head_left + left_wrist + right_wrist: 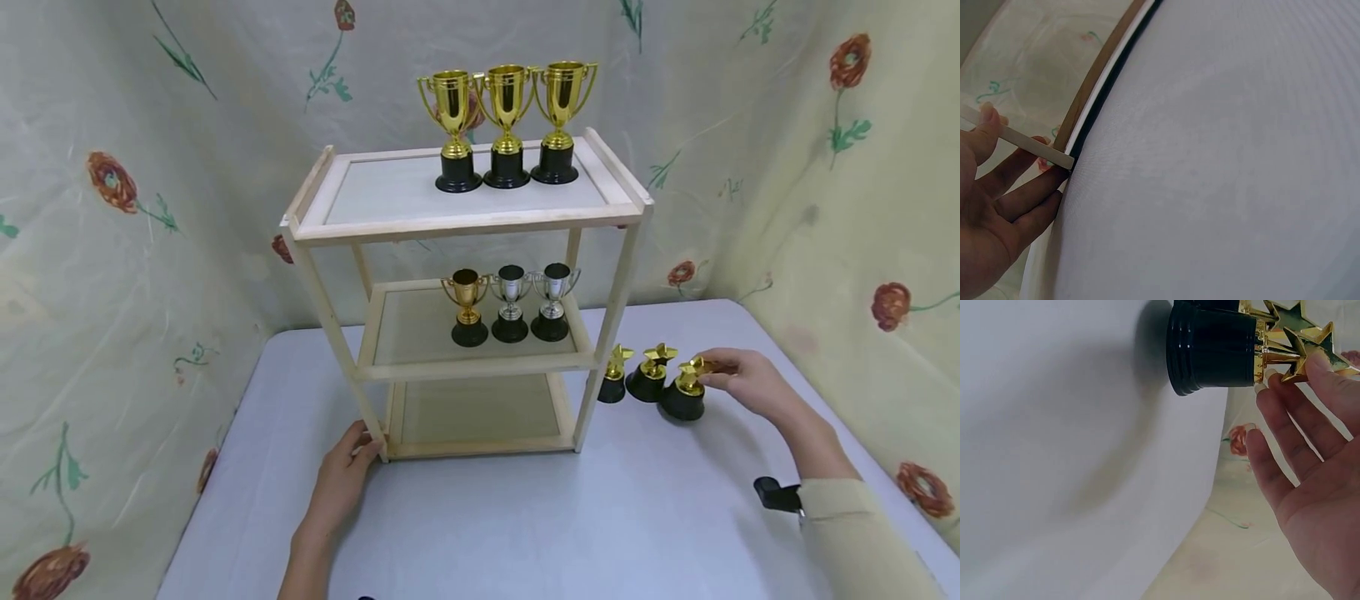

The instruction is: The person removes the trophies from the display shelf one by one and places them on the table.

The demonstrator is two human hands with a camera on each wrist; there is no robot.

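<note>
On the right, my right hand pinches the gold star of a star trophy with a black base. In the right wrist view the thumb lies on the star and fingertips are behind it; whether the base touches the table is unclear. Two more star trophies, one in the middle and one partly behind a shelf leg, stand to its left. At the left, my left hand holds the lower front-left leg of a three-tier wooden shelf between thumb and fingers.
Three gold cup trophies stand in a row on the top tier. The middle tier bears one gold cup and two silver cups. A white-covered table lies below, with flowered curtains around it.
</note>
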